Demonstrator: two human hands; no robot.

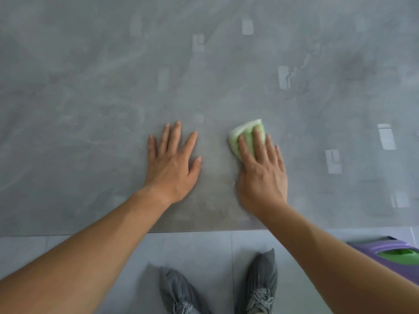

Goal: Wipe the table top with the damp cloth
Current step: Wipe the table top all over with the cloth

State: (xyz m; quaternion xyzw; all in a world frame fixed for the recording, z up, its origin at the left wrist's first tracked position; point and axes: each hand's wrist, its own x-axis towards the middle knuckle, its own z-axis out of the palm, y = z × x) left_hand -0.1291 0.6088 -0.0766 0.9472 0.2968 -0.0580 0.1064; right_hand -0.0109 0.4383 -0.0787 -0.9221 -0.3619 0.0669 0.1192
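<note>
Shown from above, the person stands at the near edge of a grey, marble-patterned table top [204,64], both forearms reaching over it. The right hand [263,175] lies flat with fingers extended, pressing a folded green cloth [247,134] against the surface; the cloth sits under the fingers, its far corner showing beyond the fingertips, a little way in from the near edge. The left hand [172,164] rests open, palm down and fingers spread, on bare table just beside the cloth hand, holding nothing and apparently bracing the body. Because the cloth is pinned by flat pressure rather than gripped, the likeliest fault is that it slips or bunches: a fast stroke could let the fingers slide off, leaving the cloth behind or rolling it into a wad that touches less surface. The glossy top reflects light patches, so damp streaks and missed bands may be hard to judge, and strips near the far side could go unwiped if the reach falls short. The braced left palm covers a patch that will need a pass of its own, and may leave prints on wet stone. A pull toward the near edge could carry the cloth off the table onto the tiled floor [204,250], near the shoes [263,282] and a purple-and-green object [390,252] at lower right, whose nature cannot be told.
</note>
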